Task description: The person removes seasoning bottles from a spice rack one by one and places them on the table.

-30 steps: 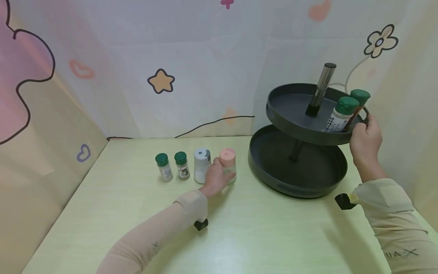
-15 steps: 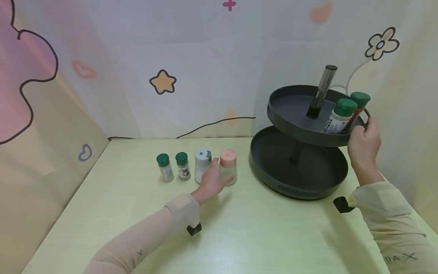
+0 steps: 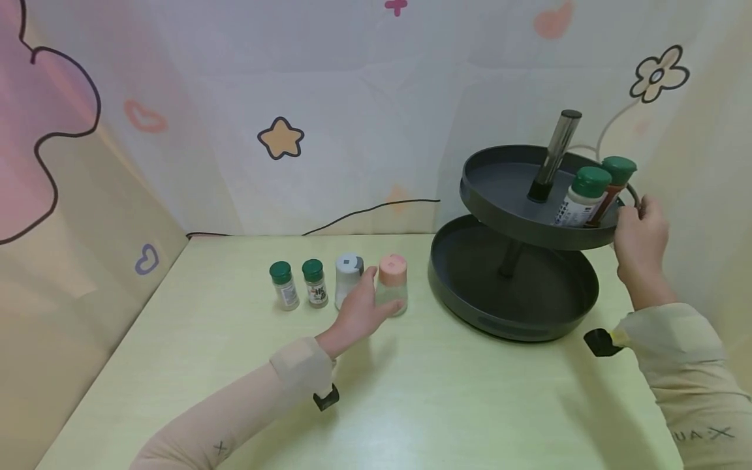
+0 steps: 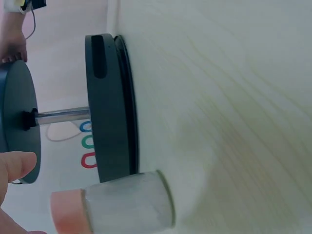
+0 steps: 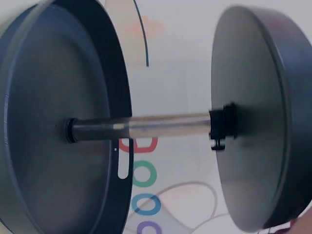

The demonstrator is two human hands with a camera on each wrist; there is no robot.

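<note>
My left hand (image 3: 361, 310) reaches over the table with thumb and index finger spread. In the head view they frame the pink-capped clear shaker (image 3: 392, 287), which stands upright on the table. In the left wrist view the same shaker (image 4: 126, 204) is beside the hand, whose fingers do not close round it. My right hand (image 3: 643, 248) is at the right rim of the two-tier dark turntable's upper tray (image 3: 505, 176), thumb and fingers to either side of the edge. A white green-capped bottle (image 3: 576, 205) and a reddish green-capped bottle (image 3: 611, 189) stand in that tray.
Left of the hand stand a grey-white shaker (image 3: 346, 281) and two small green-capped spice jars (image 3: 286, 294) (image 3: 317, 292). The turntable's lower tray (image 3: 511, 307) rests on the table. A patterned curtain (image 3: 352, 130) closes off the back.
My left hand has drawn slightly back and left, its fingers spreading wider by the pink-capped shaker. My right hand has shifted slightly right along the rim. The white bottle moved slightly left.
</note>
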